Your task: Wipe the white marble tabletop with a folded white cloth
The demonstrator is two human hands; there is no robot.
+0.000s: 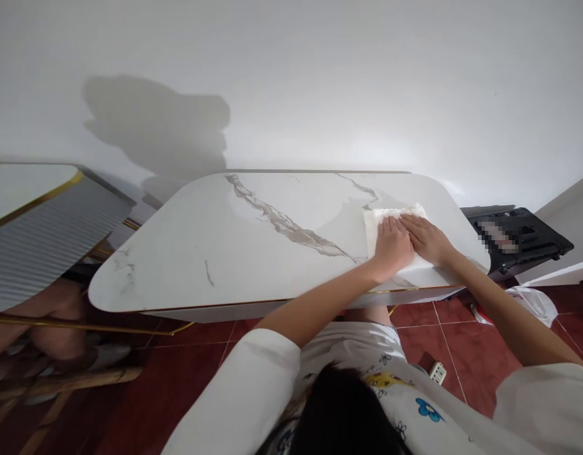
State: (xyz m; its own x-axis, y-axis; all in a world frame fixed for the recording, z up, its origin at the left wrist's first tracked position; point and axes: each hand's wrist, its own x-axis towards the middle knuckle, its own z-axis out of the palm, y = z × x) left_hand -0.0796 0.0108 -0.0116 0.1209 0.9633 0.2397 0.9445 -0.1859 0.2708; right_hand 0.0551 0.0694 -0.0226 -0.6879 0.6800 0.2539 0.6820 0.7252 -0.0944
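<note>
A white fluffy cloth (372,230) lies spread on the right part of a white marble-patterned tabletop (215,221). My left hand (395,248) rests on the cloth, its fingers stretched out flat toward the wall. Beside it, my right hand (427,239) also lies flat on the cloth, fingers pointing left and its fingertips against my left hand. Both palms face down and press on the cloth. The cloth's far edge and left corner show, while its middle is hidden under my hands.
A white wall (319,82) stands behind the table. On the left is a second cabinet (45,234) with a ribbed grey front, another person's legs (59,316) below it. To the right sit a black case (523,237) and a white plastic bag (535,303). A power strip (437,373) lies on red tiles.
</note>
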